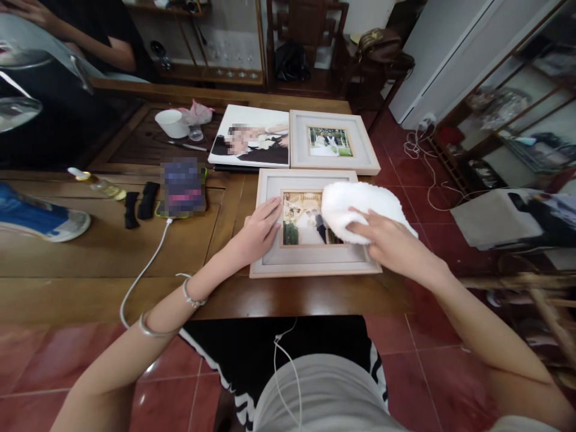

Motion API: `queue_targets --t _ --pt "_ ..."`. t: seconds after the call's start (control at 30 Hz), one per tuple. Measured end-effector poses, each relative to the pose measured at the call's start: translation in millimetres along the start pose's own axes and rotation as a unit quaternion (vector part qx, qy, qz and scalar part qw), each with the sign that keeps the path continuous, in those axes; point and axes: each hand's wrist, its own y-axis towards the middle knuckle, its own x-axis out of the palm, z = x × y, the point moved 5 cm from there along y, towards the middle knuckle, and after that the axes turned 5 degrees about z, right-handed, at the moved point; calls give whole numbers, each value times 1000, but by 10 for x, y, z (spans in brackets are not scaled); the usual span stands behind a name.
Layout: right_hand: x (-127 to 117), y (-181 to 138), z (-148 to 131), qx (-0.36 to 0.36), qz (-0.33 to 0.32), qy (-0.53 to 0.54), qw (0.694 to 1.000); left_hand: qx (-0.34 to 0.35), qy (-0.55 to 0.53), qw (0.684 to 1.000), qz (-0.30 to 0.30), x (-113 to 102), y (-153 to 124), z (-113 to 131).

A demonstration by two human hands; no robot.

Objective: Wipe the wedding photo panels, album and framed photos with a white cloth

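A light wooden picture frame (306,264) with a small photo in its middle lies flat near the table's front edge. My left hand (264,231) rests on the frame's left side, its fingers stretched out over the border and the photo's edge. On the right, my right hand (382,237) grips a fluffy white cloth (364,204) against the frame, covering its upper right part and some of the photo. Behind lie a second wooden picture frame (299,138) with an outdoor photo and a white-edged photo panel (252,135).
On the wooden table (180,252) to the left are a phone (183,187) with a white cable, two black straps (147,200), a dropper bottle (99,185), a blue shoe (42,213) and a white paper cup (171,123). Another person (112,42) is at the far left.
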Motion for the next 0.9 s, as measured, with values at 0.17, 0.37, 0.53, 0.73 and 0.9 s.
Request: queue_targets --t 0.17,0.37,0.53,0.73,0.9 --pt "24 593 348 39 135 -24 990 1 3 1000 -10 7 6 -8" --pt "259 1036 398 -49 124 -51 990 -7 -9 1000 -1 18 0 -28" --pt "340 727 94 -98 37 -66 992 -11 1 1000 -2 6 10 -8" --pt "128 -143 -435 -148 -45 -8 988 -10 6 1000 -8 -18 6 40" --pt "-216 -494 -505 -183 -59 71 979 -8 8 1000 -14 -34 0 45"
